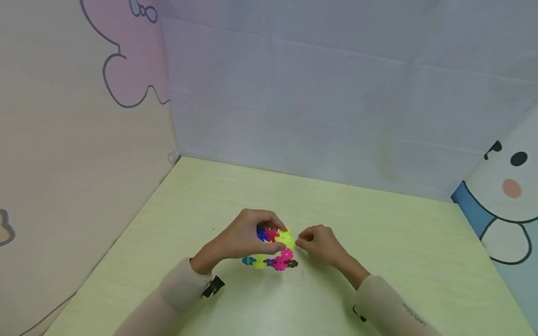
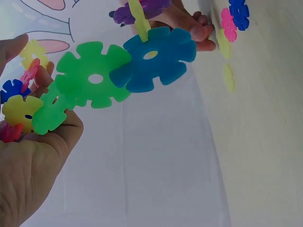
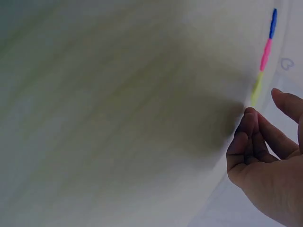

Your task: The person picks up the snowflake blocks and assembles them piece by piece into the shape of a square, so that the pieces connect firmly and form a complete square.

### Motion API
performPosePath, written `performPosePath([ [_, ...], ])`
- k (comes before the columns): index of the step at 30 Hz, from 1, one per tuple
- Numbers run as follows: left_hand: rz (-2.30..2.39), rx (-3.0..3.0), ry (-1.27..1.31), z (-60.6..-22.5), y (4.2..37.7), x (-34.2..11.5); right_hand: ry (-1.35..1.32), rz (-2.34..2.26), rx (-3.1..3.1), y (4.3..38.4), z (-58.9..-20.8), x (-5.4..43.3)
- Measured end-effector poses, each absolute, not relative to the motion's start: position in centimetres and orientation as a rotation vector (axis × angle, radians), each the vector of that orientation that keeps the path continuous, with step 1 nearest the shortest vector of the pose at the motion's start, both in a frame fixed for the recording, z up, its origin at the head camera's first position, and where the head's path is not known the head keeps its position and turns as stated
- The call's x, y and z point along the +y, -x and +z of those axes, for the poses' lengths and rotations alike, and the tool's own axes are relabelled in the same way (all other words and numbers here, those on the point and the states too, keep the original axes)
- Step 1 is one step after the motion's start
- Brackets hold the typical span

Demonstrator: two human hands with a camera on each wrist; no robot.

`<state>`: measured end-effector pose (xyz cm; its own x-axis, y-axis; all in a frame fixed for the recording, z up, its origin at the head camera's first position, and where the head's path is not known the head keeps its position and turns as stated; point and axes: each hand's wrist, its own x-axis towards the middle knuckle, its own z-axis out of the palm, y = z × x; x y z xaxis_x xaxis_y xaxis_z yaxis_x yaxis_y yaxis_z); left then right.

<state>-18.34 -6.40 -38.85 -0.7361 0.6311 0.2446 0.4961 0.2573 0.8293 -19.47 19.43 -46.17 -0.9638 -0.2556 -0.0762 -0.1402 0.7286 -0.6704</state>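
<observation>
My left hand grips a chain of notched, flower-shaped plastic building discs, its thumb and fingers around the yellow disc. Blue and red discs show inside its curve. In the left wrist view, the same hand is close to linked discs: green, teal-blue and purple. My right hand has bent fingers beside the yellow disc. In the right wrist view its fingertips meet the yellow edge; whether they pinch it is unclear.
A lower row includes blue, pink and brown discs above the pale yellow table. A white cloth wall stands behind, with a cartoon-printed wall at the left.
</observation>
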Motion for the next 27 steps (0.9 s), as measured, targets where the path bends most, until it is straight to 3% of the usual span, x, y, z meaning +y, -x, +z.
performPosePath([
  [10,1.490,2.347,-1.095,-38.6,18.2,-6.1,0.346,-0.840,2.886,20.3,-46.7,17.7],
  [15,1.471,2.356,-1.089,-38.6,18.2,-6.0,0.184,-0.957,2.779,20.8,-46.1,19.2],
  [19,1.463,2.372,-1.087,-38.3,18.2,-5.9,0.212,-1.098,2.672,20.7,-45.8,20.8],
  [27,1.460,2.386,-1.093,-37.6,18.4,-5.5,0.373,-1.478,2.623,17.2,-41.9,23.1],
])
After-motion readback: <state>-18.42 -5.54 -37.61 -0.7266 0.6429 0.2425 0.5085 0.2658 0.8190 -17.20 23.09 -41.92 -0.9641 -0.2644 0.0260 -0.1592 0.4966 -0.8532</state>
